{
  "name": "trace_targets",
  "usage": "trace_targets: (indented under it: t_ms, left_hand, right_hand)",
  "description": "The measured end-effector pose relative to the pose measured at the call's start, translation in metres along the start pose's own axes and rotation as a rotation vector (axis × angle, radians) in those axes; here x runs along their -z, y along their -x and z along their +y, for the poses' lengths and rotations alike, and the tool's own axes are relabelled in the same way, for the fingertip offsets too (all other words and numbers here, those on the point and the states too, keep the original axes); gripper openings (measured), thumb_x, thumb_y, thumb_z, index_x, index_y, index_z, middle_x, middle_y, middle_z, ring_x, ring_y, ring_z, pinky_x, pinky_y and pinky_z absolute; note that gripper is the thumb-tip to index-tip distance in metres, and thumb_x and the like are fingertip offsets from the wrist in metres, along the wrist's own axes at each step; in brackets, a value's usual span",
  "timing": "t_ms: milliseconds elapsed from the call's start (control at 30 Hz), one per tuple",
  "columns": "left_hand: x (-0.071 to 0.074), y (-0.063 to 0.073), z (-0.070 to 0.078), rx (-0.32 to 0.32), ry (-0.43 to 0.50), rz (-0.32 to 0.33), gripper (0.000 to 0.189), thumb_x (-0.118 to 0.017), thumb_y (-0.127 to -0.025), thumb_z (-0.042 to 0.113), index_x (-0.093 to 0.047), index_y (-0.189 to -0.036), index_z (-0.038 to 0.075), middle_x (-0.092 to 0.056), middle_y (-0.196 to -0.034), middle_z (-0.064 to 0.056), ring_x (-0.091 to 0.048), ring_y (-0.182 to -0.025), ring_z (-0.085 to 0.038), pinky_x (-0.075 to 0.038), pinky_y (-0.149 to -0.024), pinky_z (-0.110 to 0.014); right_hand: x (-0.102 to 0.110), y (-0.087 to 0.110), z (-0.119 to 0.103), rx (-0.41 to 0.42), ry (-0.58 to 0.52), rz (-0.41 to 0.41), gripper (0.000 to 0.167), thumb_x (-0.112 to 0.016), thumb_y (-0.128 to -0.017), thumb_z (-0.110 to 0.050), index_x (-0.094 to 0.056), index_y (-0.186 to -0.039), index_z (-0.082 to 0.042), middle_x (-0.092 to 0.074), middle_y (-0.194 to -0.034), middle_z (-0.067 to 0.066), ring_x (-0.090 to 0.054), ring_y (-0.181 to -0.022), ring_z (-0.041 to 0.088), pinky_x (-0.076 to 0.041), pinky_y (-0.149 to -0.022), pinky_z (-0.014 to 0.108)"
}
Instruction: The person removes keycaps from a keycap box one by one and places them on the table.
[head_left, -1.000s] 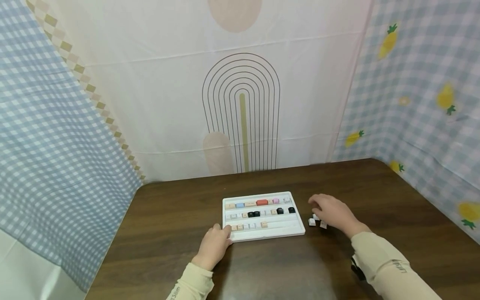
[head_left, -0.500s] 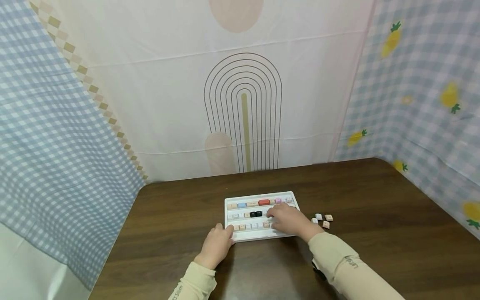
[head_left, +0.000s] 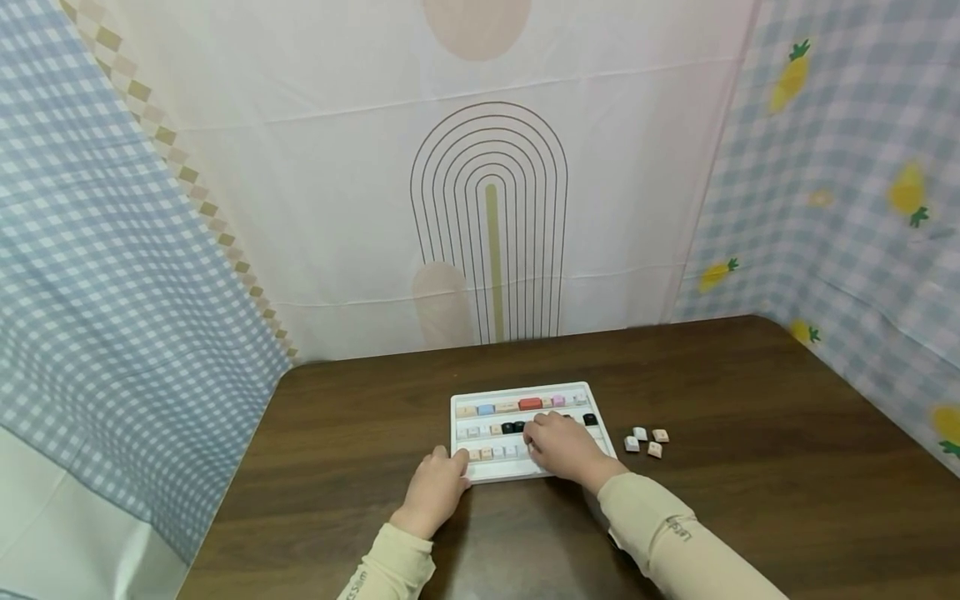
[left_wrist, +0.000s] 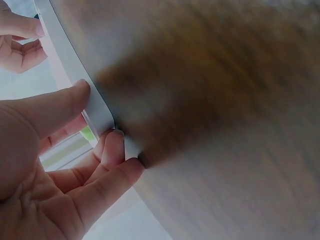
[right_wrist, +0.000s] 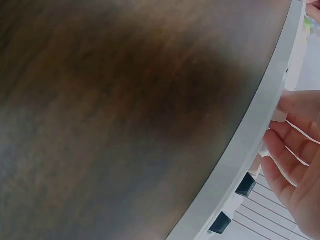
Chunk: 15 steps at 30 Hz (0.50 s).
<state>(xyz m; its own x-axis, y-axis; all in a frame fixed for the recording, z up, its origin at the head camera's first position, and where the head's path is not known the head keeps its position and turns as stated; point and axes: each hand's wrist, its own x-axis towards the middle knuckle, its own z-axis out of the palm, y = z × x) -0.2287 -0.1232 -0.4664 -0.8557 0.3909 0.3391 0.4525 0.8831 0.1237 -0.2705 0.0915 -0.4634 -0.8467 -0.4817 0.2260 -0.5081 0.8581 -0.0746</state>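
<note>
A white tray holds keycaps in three rows, among them a red one, a blue one and black ones. My left hand grips its front left corner, thumb on the front wall and fingers round the side, as the left wrist view shows. Over the front row is my right hand. In the right wrist view its thumb and fingertips pinch a beige keycap close behind the tray's front rim. That hand hides part of the front and middle rows in the head view.
Several loose white and beige keycaps lie on the brown wooden table to the right of the tray. A patterned cloth hangs behind the table, with checked cloth at both sides.
My right hand has moved left from the loose keycaps to the tray, then slightly further left along its front row. My left hand stays at the tray's corner.
</note>
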Motion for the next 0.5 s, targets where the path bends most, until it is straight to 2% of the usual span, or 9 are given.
trace_targets:
  t_ms: [333,500]
  left_hand:
    - [0.0019,0.0005,0.0013,-0.002,-0.008,-0.006,0.028,-0.076,-0.07,0.013,-0.049,-0.073,0.008,-0.049,-0.065,-0.01,-0.052,-0.057,-0.026,-0.043,-0.052,-0.035]
    - [0.0018,0.0007,0.0019,0.005,-0.002,-0.02,0.029,-0.076,-0.07,0.013,-0.048,-0.073,0.009,-0.048,-0.065,-0.01,-0.052,-0.057,-0.026,-0.043,-0.052,-0.035]
  right_hand:
    - [-0.0005,0.004,-0.0006,0.03,0.037,0.089,0.005,-0.065,-0.08,-0.016,-0.061,-0.077,-0.015,-0.06,-0.076,-0.003,-0.055,-0.069,0.015,-0.047,-0.062,0.032]
    - [0.0006,0.0055,0.0009,0.035,0.04,0.101,0.004,-0.066,-0.079,-0.017,-0.063,-0.079,-0.015,-0.061,-0.078,-0.003,-0.057,-0.073,0.014,-0.048,-0.065,0.031]
